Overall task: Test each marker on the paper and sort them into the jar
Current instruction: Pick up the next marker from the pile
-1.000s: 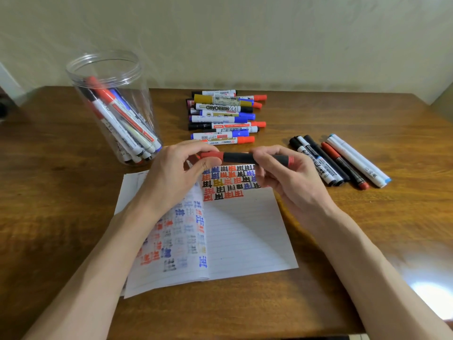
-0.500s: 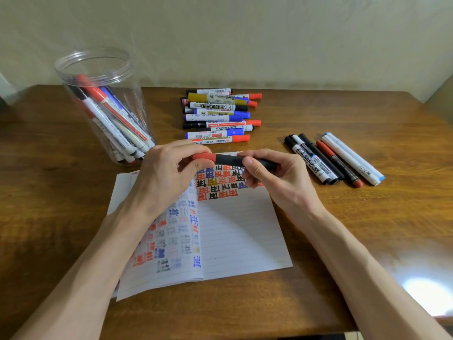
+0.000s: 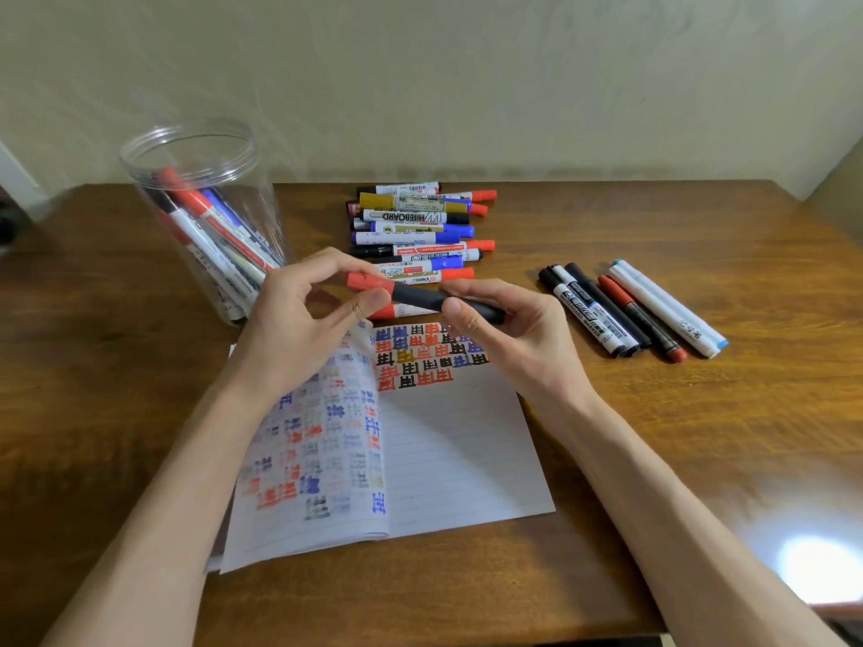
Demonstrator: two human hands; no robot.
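A head-worn camera looks down on a brown wooden table (image 3: 700, 436) set against a pale wall (image 3: 467, 86). In the centre of the frame two bare hands hold one marker (image 3: 420, 296) level, just above the top edge of an open lined notebook (image 3: 457, 450). The left hand (image 3: 299, 319), at centre left, pinches the marker's red cap (image 3: 369, 281) between thumb and curled fingers. The right hand (image 3: 509, 338), at centre right, grips the black barrel with thumb on the near side and fingers wrapped behind. The cap sits flush against the barrel, with no gap visible. The notebook's right page carries rows of small test marks (image 3: 420, 357) in red, black, blue and yellow along its top; the left page shows fainter marks of the same colours. In the upper left of the frame stands a clear plastic jar (image 3: 187, 137), open at the top, with several markers (image 3: 210, 235) leaning inside it, red and blue among them. Beyond the hands, at upper centre, a pile of markers (image 3: 415, 231) lies side by side on the table, with red, blue, black and yellow caps. Another red-capped marker (image 3: 401, 311) lies just under the held one. At centre right, well apart from the pile, a smaller group of markers (image 3: 626, 310) lies in a slanted row: black, red and white with pale blue ends. A bright patch of glare (image 3: 812, 567) shines on the table at lower right.
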